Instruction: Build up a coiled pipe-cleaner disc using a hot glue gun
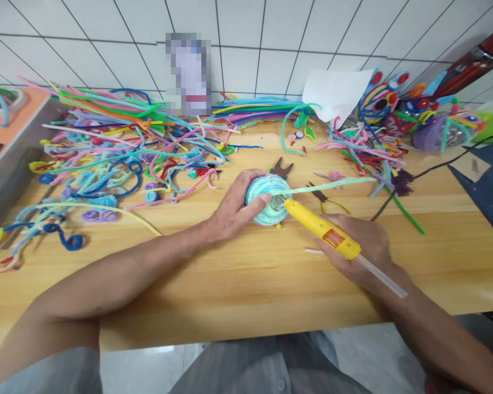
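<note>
My left hand (242, 205) is closed around a round piece coiled from blue and green pipe cleaners (259, 189), its thumb lying across the top. From the coil a loose pale green pipe cleaner end (332, 185) sticks out to the right. In my right hand (359, 241) is a yellow hot glue gun (312, 219) with a clear glue stick (382, 276) out of its back. The gun's nozzle meets the middle of the coil; whether it touches cannot be made out. Behind the coil lie dark pliers (281, 168), partly hidden.
Loose pipe cleaners (119, 158) cover the table's left side. Yellow-handled pliers (328, 201) lie right of the coil. Finished pipe cleaner figures (380, 101) stand back right, near a white paper (334, 93). A dark cord (447, 161) crosses the right side. A tiled wall (263, 49) bounds the back.
</note>
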{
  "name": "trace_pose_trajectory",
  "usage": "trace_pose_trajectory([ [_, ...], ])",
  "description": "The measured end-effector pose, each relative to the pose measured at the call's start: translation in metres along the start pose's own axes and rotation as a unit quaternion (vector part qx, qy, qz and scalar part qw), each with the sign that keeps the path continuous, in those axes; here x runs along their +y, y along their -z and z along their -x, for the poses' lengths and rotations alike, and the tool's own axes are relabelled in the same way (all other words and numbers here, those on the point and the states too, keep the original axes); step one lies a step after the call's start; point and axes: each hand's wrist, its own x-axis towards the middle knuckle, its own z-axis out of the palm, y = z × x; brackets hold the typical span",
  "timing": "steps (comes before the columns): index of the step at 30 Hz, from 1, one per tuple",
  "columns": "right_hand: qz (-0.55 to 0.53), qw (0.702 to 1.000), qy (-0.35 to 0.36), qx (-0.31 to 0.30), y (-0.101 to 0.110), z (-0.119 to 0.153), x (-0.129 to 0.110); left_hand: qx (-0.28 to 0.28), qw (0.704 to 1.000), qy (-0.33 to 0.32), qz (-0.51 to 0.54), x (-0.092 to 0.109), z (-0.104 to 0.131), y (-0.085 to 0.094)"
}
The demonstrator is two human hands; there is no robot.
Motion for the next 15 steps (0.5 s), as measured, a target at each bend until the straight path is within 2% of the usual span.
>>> trace_pose_trajectory([
  [4,0.002,1.000,-0.016,-0.017,0.0011,0.0001,0.0004,0.002,1.000,0.002,0.001,-0.0009,-0.0003,-0.0001],
  [15,-0.006,1.000,-0.003,0.008,-0.0030,0.0019,0.0004,-0.004,1.000,-0.003,-0.008,0.0004,0.0003,0.0004],
])
